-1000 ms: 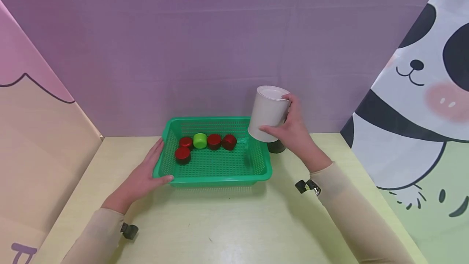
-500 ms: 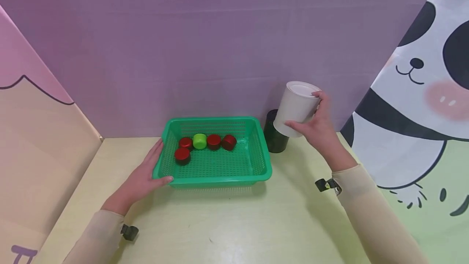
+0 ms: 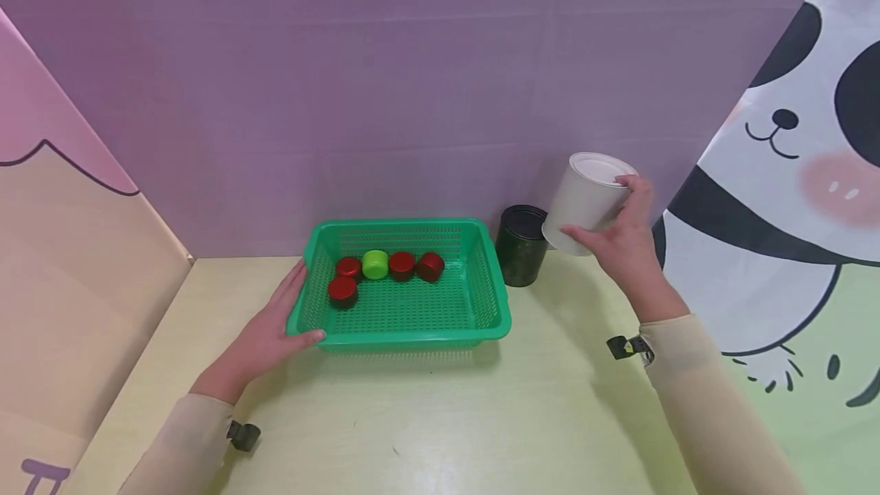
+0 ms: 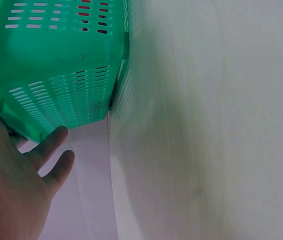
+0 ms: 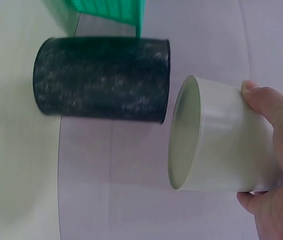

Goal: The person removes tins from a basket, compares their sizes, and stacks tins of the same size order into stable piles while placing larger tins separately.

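Observation:
My right hand point(image 3: 622, 239) grips a white cylindrical canister point(image 3: 584, 201) in the air, tilted, its recessed base uppermost. In the right wrist view the canister's open mouth point(image 5: 185, 135) faces down toward the table. Just left of it stands a black canister point(image 3: 521, 247), upright on the table. My left hand point(image 3: 264, 331) rests against the left end of a green basket point(image 3: 412, 338) with its fingers extended along the rim; in the left wrist view two fingers point(image 4: 56, 172) stand apart from the basket. Inside lie several red caps point(image 3: 342, 292) and one lime-green cap point(image 3: 375, 264).
The light wooden table point(image 3: 426, 418) meets a purple cloth backdrop point(image 3: 385, 98) behind the basket. A panda-printed panel point(image 3: 777, 250) rises at the right, and a pink and beige panel point(image 3: 69, 250) at the left.
My right hand has carried the white canister rightward, away from above the basket's right end and past the black canister, which is now uncovered. The left hand, basket and caps stay put.

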`<state>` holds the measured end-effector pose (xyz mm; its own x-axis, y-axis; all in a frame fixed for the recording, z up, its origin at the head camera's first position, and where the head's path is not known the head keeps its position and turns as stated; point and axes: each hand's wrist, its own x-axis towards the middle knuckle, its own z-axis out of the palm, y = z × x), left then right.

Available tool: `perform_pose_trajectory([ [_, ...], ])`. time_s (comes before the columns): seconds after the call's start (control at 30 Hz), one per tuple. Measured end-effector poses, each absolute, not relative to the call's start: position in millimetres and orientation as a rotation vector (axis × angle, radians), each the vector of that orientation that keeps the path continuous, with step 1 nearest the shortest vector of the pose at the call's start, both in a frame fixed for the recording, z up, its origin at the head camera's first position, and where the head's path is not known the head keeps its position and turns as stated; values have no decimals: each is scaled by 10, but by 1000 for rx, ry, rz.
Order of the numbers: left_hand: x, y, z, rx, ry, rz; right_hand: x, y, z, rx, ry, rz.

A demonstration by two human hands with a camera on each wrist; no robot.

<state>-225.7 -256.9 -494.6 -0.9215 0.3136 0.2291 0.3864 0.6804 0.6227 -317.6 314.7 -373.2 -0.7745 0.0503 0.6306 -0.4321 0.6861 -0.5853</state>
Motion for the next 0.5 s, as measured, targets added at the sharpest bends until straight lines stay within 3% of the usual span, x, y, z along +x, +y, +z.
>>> perform_pose_trajectory([
  [0.5,-2246,-2568,-4936,-577,-2787,-1060,-3325,3441,-3937,225,-2231,933],
])
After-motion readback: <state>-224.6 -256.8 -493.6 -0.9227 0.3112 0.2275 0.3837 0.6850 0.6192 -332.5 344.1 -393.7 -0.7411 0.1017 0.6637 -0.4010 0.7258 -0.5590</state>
